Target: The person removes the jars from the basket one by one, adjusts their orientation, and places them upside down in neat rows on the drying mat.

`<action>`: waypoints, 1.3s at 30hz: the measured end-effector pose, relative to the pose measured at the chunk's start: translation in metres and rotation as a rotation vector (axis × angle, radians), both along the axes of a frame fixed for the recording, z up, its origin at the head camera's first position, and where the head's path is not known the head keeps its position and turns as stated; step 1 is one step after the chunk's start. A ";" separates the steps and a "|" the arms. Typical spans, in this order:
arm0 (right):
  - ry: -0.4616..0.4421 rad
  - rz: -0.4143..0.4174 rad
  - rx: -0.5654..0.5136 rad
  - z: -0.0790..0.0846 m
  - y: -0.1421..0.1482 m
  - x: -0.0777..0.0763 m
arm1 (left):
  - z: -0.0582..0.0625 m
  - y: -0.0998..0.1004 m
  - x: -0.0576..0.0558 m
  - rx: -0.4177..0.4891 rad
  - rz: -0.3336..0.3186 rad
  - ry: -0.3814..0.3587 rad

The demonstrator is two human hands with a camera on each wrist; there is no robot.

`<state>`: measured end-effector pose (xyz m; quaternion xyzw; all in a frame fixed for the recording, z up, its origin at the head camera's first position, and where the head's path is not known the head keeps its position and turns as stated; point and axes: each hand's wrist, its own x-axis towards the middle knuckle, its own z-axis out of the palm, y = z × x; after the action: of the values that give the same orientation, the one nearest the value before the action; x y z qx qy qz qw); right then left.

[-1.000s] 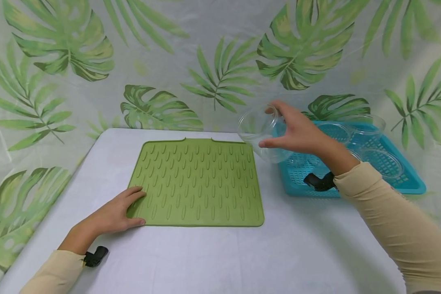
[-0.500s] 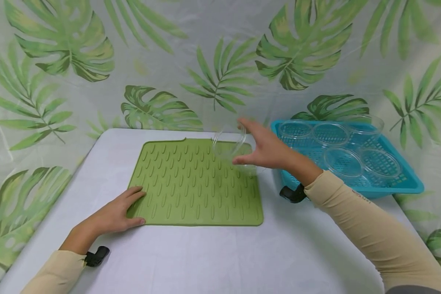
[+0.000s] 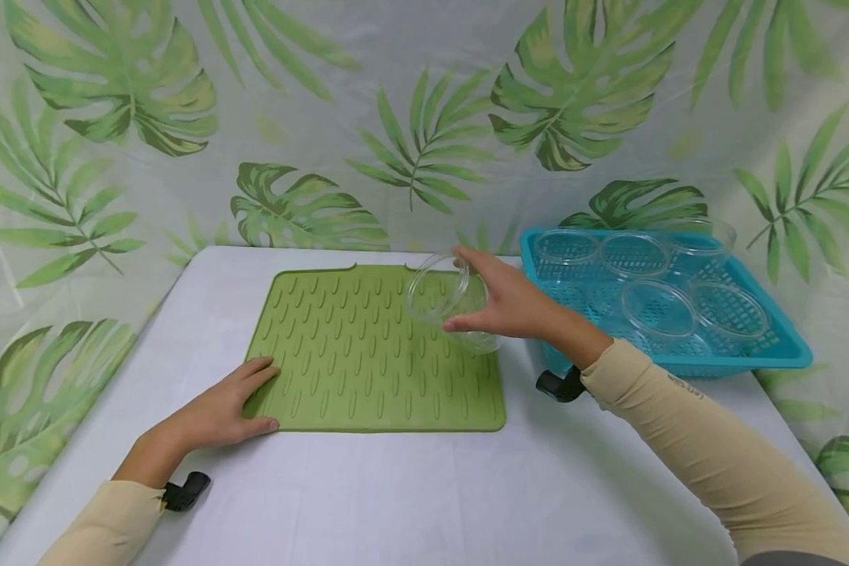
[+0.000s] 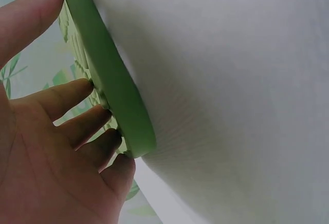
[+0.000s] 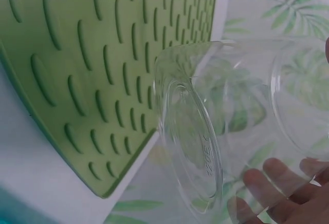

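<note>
A table (image 3: 396,503) (white-covered) bears a green mat (image 3: 375,354) and turquoise basket (image 3: 722,366).

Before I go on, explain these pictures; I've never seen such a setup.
No machine here, just a person's left hand and right hand. The wide picture comes from a camera worn on the head; the close ones from wrist cameras, each watching its own hand. On the white table lie a green mat and, to its right, a blue basket of clear cups. The left hand touches the mat's left edge. The right hand holds another cup, tilted, by the mat's right side.
</note>
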<state>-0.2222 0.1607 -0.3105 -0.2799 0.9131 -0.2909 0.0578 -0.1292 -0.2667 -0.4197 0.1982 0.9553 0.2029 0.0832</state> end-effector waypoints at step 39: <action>0.111 0.024 -0.027 -0.029 -0.030 0.002 | 0.087 0.126 -0.057 0.413 -0.129 0.325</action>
<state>-0.2200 0.1304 -0.3392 -0.3073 0.9074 -0.2866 0.0066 -0.1867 -0.1409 -0.3324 0.3015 0.8798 0.3534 -0.1007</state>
